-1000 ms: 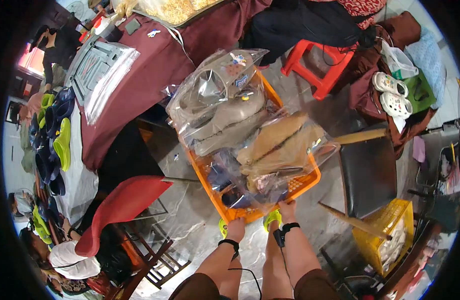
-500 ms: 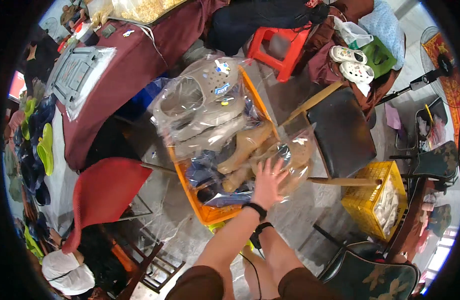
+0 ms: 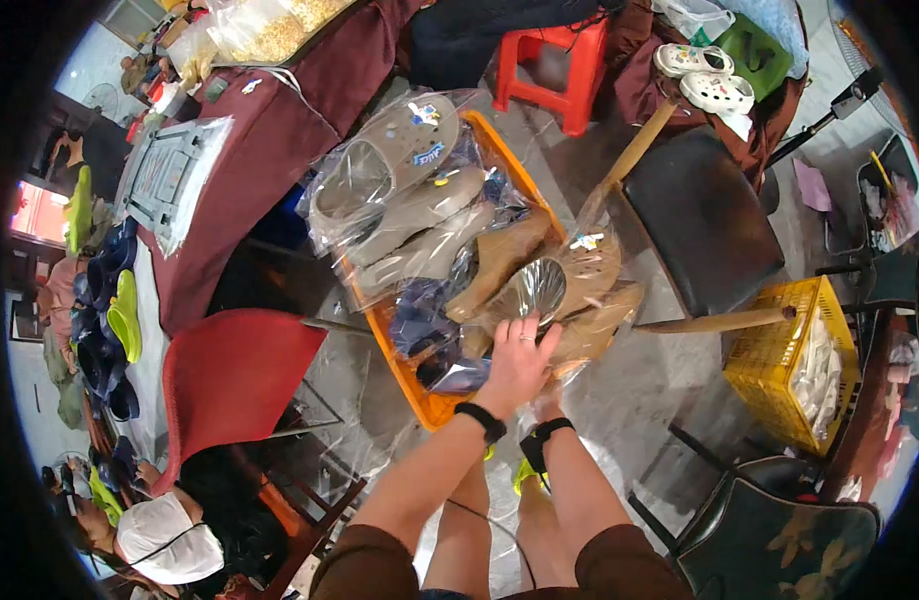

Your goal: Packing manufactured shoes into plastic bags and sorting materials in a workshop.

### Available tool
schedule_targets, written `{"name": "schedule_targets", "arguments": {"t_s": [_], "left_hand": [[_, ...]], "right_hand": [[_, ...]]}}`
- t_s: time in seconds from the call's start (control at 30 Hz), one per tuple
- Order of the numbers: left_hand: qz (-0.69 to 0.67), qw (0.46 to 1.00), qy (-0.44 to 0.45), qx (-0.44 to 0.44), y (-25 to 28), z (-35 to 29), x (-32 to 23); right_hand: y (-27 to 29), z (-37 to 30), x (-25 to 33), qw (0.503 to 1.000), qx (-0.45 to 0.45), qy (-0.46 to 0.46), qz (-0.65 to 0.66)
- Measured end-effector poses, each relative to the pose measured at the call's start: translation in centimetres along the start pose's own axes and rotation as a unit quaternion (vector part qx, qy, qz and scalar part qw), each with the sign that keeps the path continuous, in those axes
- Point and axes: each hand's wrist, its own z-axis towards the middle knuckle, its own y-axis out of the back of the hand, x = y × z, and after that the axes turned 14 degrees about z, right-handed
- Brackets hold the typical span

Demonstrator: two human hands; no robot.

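Observation:
An orange crate (image 3: 435, 408) on the floor holds clogs in clear plastic bags. Grey-beige clogs (image 3: 420, 206) lie at its far end, dark blue ones (image 3: 420, 315) at the near left. At the right side, a bagged pair of brown clogs (image 3: 590, 268) overhangs the crate's edge. My left hand (image 3: 520, 362) has its fingers curled over the plastic at the near end of this brown pair. Just beneath and to the right is my right hand (image 3: 548, 402), close to the same bag; its fingers are mostly hidden behind the left hand and plastic.
A red chair (image 3: 240, 385) stands to the left, a black-seated chair (image 3: 705, 220) to the right. Beyond the crate is a red stool (image 3: 550, 75). A yellow basket (image 3: 780, 335) with white contents sits at right. A maroon-covered table (image 3: 280, 150) runs along the far left.
My left hand has gone from spread fingers over the brown clogs to curled fingers at their near end. The brown pair shows more plainly at the crate's right, and the whole view has shifted.

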Motion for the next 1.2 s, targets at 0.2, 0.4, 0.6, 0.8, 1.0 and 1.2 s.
{"name": "schedule_targets", "arguments": {"t_s": [0.2,0.4,0.6,0.8,1.0,1.2], "left_hand": [[0.004,0.993,0.058,-0.099,9.5,-5.6,8.6],[-0.04,0.987,0.143,0.066,5.2,-6.5,16.1],[-0.078,0.982,0.167,0.027,6.9,-8.6,13.0],[-0.103,0.977,0.187,0.025,6.7,-16.3,7.5],[-0.158,0.944,0.232,0.174,3.0,-24.6,4.0],[-0.212,0.935,0.229,0.167,-0.4,-28.1,0.2]], "right_hand": [[-3.8,-0.2,2.4,0.922,-0.205,-0.223,-0.243],[-2.2,-0.3,2.0,0.929,-0.202,-0.237,-0.199],[-2.4,-2.0,1.9,0.946,-0.169,-0.249,-0.119],[-1.4,-5.5,-0.7,0.959,0.018,-0.245,-0.141],[2.5,-5.0,-2.1,0.945,-0.102,-0.271,-0.152],[8.8,-10.8,-9.9,0.954,-0.16,-0.19,-0.166]]}}
